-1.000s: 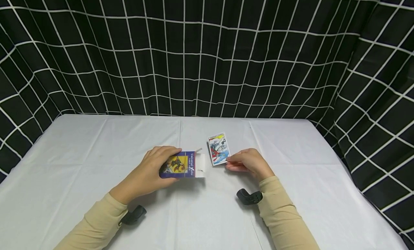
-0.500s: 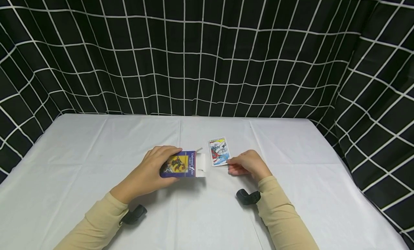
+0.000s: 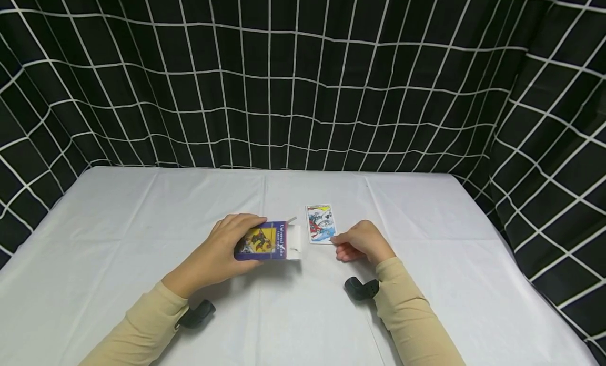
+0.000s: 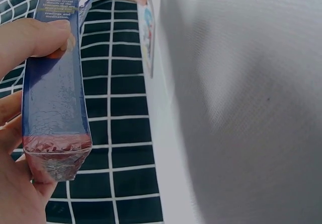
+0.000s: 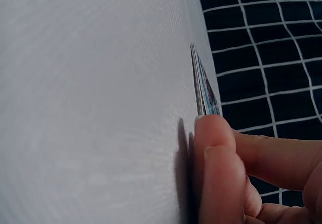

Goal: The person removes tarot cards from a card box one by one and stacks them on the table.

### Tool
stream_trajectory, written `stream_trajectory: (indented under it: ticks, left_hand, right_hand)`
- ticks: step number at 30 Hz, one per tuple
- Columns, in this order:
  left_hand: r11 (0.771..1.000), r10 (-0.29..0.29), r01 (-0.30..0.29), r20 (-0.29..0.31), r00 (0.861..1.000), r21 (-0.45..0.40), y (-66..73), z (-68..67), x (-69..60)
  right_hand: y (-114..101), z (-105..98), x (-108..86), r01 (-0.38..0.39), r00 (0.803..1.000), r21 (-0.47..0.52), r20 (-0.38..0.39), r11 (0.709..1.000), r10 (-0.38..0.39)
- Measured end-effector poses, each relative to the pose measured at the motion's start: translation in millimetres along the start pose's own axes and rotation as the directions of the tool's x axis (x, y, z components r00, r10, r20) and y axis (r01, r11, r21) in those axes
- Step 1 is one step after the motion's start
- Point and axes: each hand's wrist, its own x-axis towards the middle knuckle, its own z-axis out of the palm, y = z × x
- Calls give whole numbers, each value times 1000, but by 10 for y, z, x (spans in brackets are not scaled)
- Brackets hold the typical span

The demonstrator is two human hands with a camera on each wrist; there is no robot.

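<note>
My left hand (image 3: 220,247) grips a blue tarot card box (image 3: 261,241) from its left side, thumb on the near edge and fingers on the far edge. The box's white flap (image 3: 293,242) stands out at its right end. In the left wrist view the thumb presses the blue side of the box (image 4: 58,98). A few thin tarot cards (image 3: 321,224), the top one face up with a colourful picture, lie low at the table right of the box. My right hand (image 3: 364,242) pinches their near right corner; in the right wrist view the cards' edges (image 5: 197,83) show as a thin stack.
A white cloth (image 3: 303,313) covers the table. Black curtains with a white grid (image 3: 293,92) rise behind and at both sides. A dark camera sits on each wrist, the left one (image 3: 196,314) and the right one (image 3: 361,288).
The cards have tilted down flatter toward the tablecloth, and their far end has come nearer. My right hand has shifted slightly with them. The left hand and box stay nearly still.
</note>
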Motion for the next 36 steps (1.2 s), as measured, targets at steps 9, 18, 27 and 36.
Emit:
stream_trajectory:
  ticks: [9,18,27,36]
  left_hand:
    - [1000,-5,5,3,1000,1,-3,-4,-24]
    - [1000,-13,13,11,1000,0,-13,3,-38]
    - [1000,9,-9,-5,1000,6,-21,33,-43]
    - [1000,7,-7,4,1000,-2,-11,15,-17]
  right_hand:
    - [4,42,22,-3,1000,-77,-18,997,2]
    - [31,69,43,7,1000,-99,-27,995,-10]
    - [-76,-19,-50,85,996,45,-3,995,-85]
    - [-326,172,-355,300,954,112,-45,947,-297]
